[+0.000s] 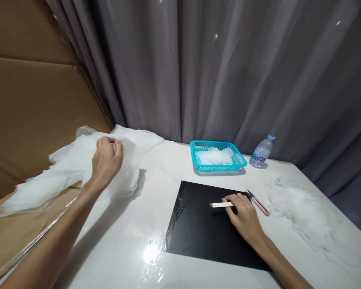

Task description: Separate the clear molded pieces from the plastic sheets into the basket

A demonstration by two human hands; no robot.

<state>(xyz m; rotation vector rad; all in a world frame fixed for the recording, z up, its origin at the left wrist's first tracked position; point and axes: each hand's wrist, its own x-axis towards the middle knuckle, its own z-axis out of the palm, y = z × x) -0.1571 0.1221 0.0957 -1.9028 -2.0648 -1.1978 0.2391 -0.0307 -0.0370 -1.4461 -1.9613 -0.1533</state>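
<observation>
The left hand (106, 160) reaches out to the far left of the white glossy table (132, 241), its grip closed in a pinch on the top sheet of a loose heap of thin, translucent white plastic sheets (75, 168); thumb and fingertips meet at the upper edge of the heap, which suits peeling a single flimsy layer away from the rest. The heap sprawls over the table's left edge, partly hanging toward the brown cardboard panels (33, 100) that stand on that side. The right hand (243, 214) rests palm down on the flat black rectangular mat (204, 228) near the middle of the table, its grip closed lightly around a slim white stick-shaped tool with a reddish tip (221, 204), which points left across the mat, held low and flat as if parked between uses. Just beside this hand, at the mat's far right corner, lies a thin pink-handled tool with dark metal tips (258, 202), whose exact kind is hard to tell. Farther back stands a turquoise perforated plastic basket (198, 154) holding crumpled clear plastic pieces (215, 155), and to its right a small clear water bottle with a blue cap (261, 151). A grey curtain (228, 68) hangs behind the table.
</observation>
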